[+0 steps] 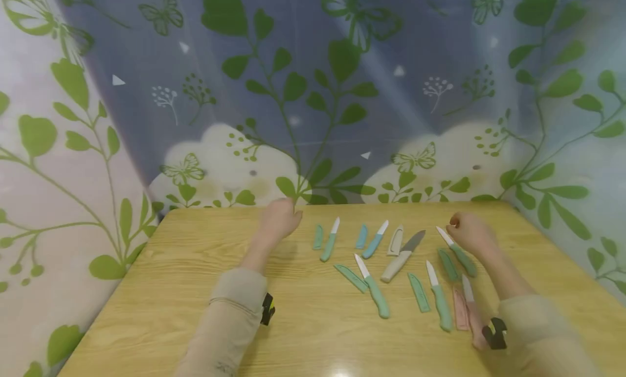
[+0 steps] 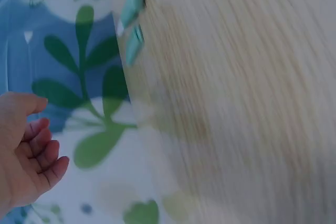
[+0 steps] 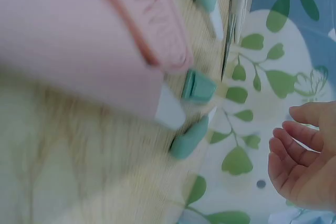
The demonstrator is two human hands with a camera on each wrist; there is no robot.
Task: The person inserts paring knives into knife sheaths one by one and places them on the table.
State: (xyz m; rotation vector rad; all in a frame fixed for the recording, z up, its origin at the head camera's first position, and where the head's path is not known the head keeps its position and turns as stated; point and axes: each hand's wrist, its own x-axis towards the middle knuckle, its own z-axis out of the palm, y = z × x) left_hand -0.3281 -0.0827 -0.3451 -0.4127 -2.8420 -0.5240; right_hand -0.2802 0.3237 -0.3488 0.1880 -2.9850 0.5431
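A leaf-printed cloth (image 1: 342,94) fills the upper frame, down to the far edge of the wooden bench (image 1: 161,312). From where I stand, the left hand (image 1: 280,219) is over that edge, a little left of the middle, fingers loosely bent and clear of the knives. The right hand (image 1: 471,233), right of the middle, also has relaxed, bent fingers, thumb parted from the fingertips, near a knife's white tip.

Biggest of the knives is the grey-bladed knife (image 1: 402,257), right of centre, its long axis slanting to a tip at upper right. The pink knife (image 1: 471,309), lower right, points up and slightly left. So does the lower-right green knife (image 1: 441,306); the lower-centre green knife (image 1: 377,295) leans farther left. By the right hand, the upper-right green knife (image 1: 463,258) slants steeply toward upper left. The blue knife (image 1: 371,249) tips to upper right, and the small green knife (image 1: 328,247), nearest the left hand, points nearly straight up, a touch right.

Smallest are the sheaths, one left of each knife: the lower-centre green sheath (image 1: 350,277) slants, the pink sheath (image 1: 460,309) stands almost vertical in the frame.
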